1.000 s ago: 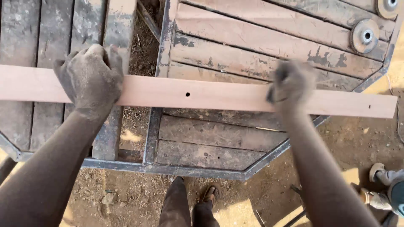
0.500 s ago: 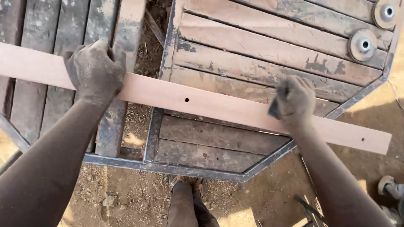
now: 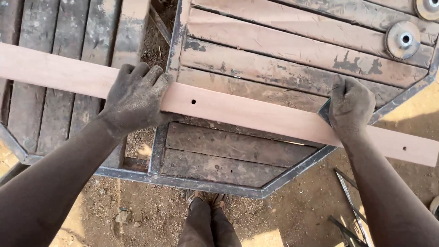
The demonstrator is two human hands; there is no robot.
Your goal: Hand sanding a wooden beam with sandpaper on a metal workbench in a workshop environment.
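Head view, looking straight down: both hands grip a long pale plank [image 3: 256, 114] that lies slantwise across a worn table [image 3: 274, 55], running from the upper left edge of the picture down to the right edge. The left hand [image 3: 137, 98] is closed over the plank, fingers curled across its far edge and palm pressed on top, just left of a small drilled hole [image 3: 193, 101]. The right hand [image 3: 350, 107] is clenched on the plank near the table's angled metal rim, knuckles up, fingers wrapped round the board (both hands are grey with dust). A second hole [image 3: 404, 148] shows near the plank's right end, which juts past the frame over bare dirt. The table is made of weathered slats with flaking paint set in a dark metal frame [image 3: 215, 185]. Two round grinding discs [image 3: 402, 40] lie on the slats at the upper right, well apart from the hands. Below the frame, the person's legs and shoes [image 3: 208, 201] stand on the dirt, and thin metal rods [image 3: 350, 201] lie to the right.
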